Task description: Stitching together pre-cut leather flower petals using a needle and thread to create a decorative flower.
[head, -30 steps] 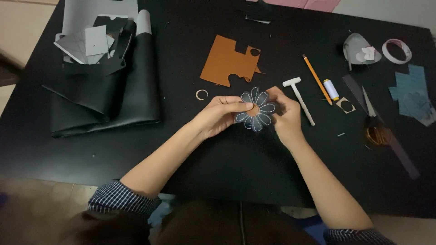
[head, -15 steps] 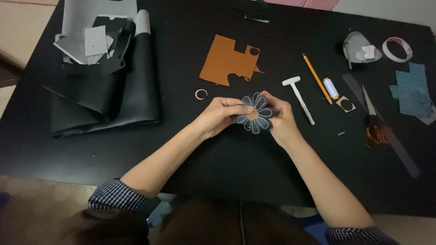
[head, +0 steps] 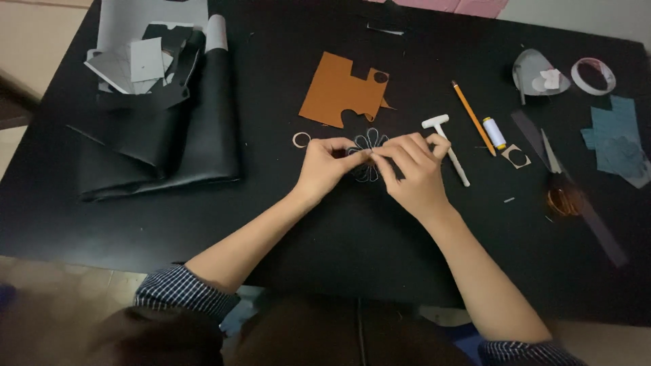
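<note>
2 hands (head: 325, 166), 1 flower cutout (head: 368, 144), 1 pencil (head: 470, 117), 1 hammer (head: 447, 142)

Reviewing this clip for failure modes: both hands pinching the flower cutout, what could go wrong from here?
1. The flower cutout has thin petals pinched between the left hand and right hand; pulling apart could tear or crease one.
2. The right hand sits against the white hammer; a shift may knock it toward the pencil and thread spool.

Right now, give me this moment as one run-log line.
left hand: pinching flower cutout | right hand: pinching same cutout | nearby: brown leather piece, white hammer
</note>
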